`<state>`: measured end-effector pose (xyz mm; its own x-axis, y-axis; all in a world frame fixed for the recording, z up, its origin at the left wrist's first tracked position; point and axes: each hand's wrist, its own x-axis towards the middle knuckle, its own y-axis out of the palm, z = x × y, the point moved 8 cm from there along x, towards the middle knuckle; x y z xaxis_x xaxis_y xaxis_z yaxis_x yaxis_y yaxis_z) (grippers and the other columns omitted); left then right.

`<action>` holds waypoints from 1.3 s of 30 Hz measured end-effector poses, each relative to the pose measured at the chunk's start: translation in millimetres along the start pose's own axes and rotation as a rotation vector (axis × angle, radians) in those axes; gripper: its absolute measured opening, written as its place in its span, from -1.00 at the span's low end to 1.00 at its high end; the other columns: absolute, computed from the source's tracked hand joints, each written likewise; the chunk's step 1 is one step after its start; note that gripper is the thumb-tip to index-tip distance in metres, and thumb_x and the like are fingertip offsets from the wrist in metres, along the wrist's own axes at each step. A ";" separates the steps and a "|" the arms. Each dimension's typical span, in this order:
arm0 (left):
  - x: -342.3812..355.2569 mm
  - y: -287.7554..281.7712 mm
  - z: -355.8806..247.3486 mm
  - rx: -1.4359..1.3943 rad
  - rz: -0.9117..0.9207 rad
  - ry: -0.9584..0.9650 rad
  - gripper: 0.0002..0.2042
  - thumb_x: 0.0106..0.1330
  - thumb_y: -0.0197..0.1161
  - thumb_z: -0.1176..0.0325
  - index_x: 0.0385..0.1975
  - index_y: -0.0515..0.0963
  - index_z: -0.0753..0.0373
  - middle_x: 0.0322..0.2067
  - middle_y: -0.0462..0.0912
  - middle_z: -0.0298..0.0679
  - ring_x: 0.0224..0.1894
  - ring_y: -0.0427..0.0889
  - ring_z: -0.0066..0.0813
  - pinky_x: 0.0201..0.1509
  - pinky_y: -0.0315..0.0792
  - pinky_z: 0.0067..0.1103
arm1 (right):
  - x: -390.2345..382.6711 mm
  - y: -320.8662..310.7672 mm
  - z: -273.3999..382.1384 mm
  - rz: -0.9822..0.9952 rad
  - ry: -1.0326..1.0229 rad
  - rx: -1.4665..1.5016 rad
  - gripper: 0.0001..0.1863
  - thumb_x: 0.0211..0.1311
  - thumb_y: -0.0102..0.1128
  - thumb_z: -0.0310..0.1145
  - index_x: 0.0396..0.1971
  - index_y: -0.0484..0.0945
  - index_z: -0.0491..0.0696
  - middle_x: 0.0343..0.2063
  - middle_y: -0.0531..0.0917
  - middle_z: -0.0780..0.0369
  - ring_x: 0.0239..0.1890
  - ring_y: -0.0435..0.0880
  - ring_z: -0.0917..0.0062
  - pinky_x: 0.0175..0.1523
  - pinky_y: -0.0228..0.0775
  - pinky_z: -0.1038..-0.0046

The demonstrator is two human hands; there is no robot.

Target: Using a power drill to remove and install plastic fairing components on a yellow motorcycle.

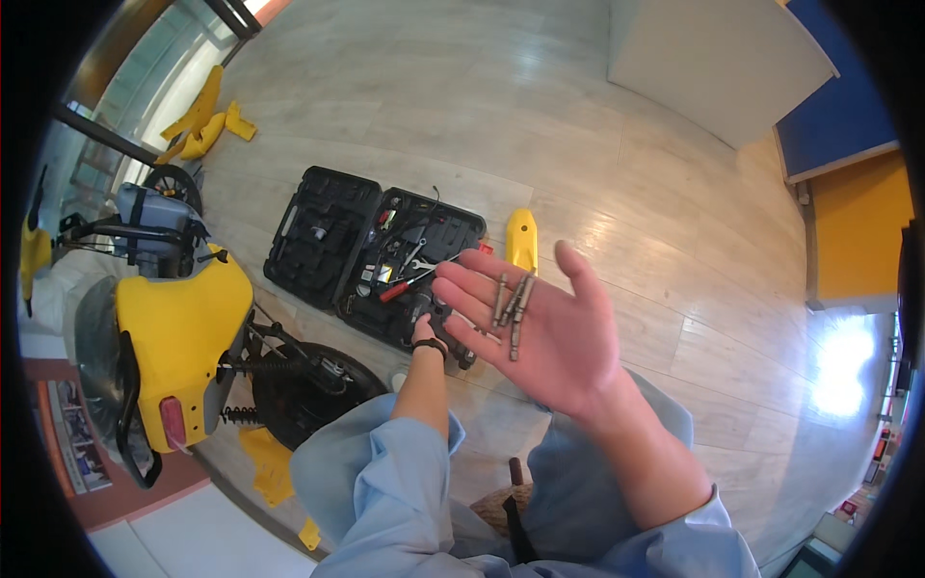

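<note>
My right hand (540,332) is held palm up above the tool case, its fingers stretched out. Several slim metal bolts (516,318) lie across its palm and fingers. Lower and further left, my left hand (424,329) reaches to the near edge of the open black tool case (323,226). Its fingers are closed around a dark power tool (420,308), partly hidden by the hand. Inside the case's right half lie a wrench (421,265), a red-handled screwdriver (394,291) and other small items. My right fingers cover part of that half.
A yellow scooter (178,337) with a black wheel (313,395) stands partly taken apart at the left. One yellow panel (521,239) lies beyond my right hand; others (200,120) are at the far left. A white partition (718,63) rises at the far right.
</note>
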<state>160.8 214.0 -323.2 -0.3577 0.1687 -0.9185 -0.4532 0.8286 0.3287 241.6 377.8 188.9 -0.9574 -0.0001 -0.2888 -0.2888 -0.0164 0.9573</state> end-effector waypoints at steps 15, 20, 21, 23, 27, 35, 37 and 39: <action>-300.1 166.9 -102.8 0.540 0.253 0.454 -0.89 0.19 0.26 0.30 -0.35 0.49 0.07 -0.55 0.43 -0.45 -0.56 0.37 -0.63 -0.41 0.30 -0.57 | 17.5 9.9 4.0 0.052 -0.205 -0.156 -0.55 0.48 -0.24 -0.39 0.29 0.16 -0.24 0.23 0.39 0.03 0.26 0.42 0.32 0.28 0.37 0.34; -520.9 229.3 -69.4 1.055 0.772 1.290 -0.78 0.14 0.37 0.57 -0.27 0.47 0.29 -0.42 0.54 -0.39 -0.39 0.51 -0.71 -0.28 0.44 -0.71 | 9.9 19.6 10.1 0.118 -0.293 -0.337 -0.48 0.54 -0.28 -0.28 0.37 0.04 -0.21 0.35 0.25 0.08 0.36 0.29 0.36 0.33 0.32 0.35; -523.6 225.5 -61.1 1.093 0.763 1.248 -0.75 0.12 0.40 0.57 -0.26 0.47 0.30 -0.36 0.58 -0.35 -0.37 0.54 -0.68 -0.28 0.44 -0.71 | 9.7 21.5 5.6 0.120 -0.287 -0.382 -0.48 0.54 -0.28 -0.27 0.37 0.04 -0.20 0.35 0.25 0.08 0.37 0.28 0.36 0.32 0.32 0.35; -519.2 219.4 -53.4 1.197 0.688 1.231 -0.71 0.11 0.40 0.60 -0.21 0.47 0.31 -0.31 0.61 -0.31 -0.31 0.59 -0.64 -0.24 0.47 -0.70 | 5.9 26.6 -3.6 0.116 -0.294 -0.462 -0.47 0.54 -0.25 -0.25 0.37 0.05 -0.18 0.34 0.27 0.11 0.38 0.25 0.37 0.31 0.33 0.35; -512.7 215.9 -62.8 1.109 0.674 1.145 -0.68 0.11 0.38 0.63 -0.16 0.45 0.31 -0.30 0.62 -0.30 -0.25 0.62 -0.61 -0.18 0.50 -0.68 | 1.7 38.6 -11.6 0.134 -0.365 -0.634 -0.55 0.52 -0.20 -0.33 0.32 0.18 -0.17 0.26 0.42 0.14 0.29 0.37 0.44 0.30 0.30 0.39; -503.3 217.5 -68.6 0.980 0.803 0.978 -0.75 0.19 0.29 0.65 -0.13 0.51 0.38 -0.25 0.65 -0.25 -0.20 0.65 -0.58 -0.11 0.53 -0.65 | 1.2 39.1 -12.4 0.170 -0.249 -0.803 -0.57 0.50 -0.14 -0.36 0.29 0.26 -0.14 0.22 0.46 0.13 0.11 0.52 0.51 0.17 0.42 0.45; -501.3 215.5 -68.9 0.986 0.814 0.957 -0.78 0.21 0.28 0.65 -0.14 0.53 0.39 -0.25 0.66 -0.24 -0.20 0.65 -0.57 -0.10 0.54 -0.64 | 2.4 38.1 -14.5 0.180 -0.233 -0.815 -0.58 0.50 -0.14 -0.36 0.28 0.27 -0.15 0.21 0.47 0.13 0.12 0.52 0.50 0.17 0.41 0.46; -497.3 212.1 -67.9 0.955 0.820 0.899 -0.81 0.23 0.26 0.65 -0.17 0.56 0.40 -0.25 0.67 -0.22 -0.19 0.66 -0.53 -0.07 0.56 -0.61 | 3.7 39.0 -18.5 0.202 -0.222 -0.923 -0.59 0.50 -0.14 -0.37 0.27 0.29 -0.15 0.18 0.50 0.13 0.13 0.52 0.50 0.15 0.41 0.48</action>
<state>187.1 269.6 218.3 -0.7543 0.6563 -0.0167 0.6533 0.7529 0.0795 226.9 358.7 224.9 -0.9950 0.0979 -0.0198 -0.0915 -0.8151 0.5721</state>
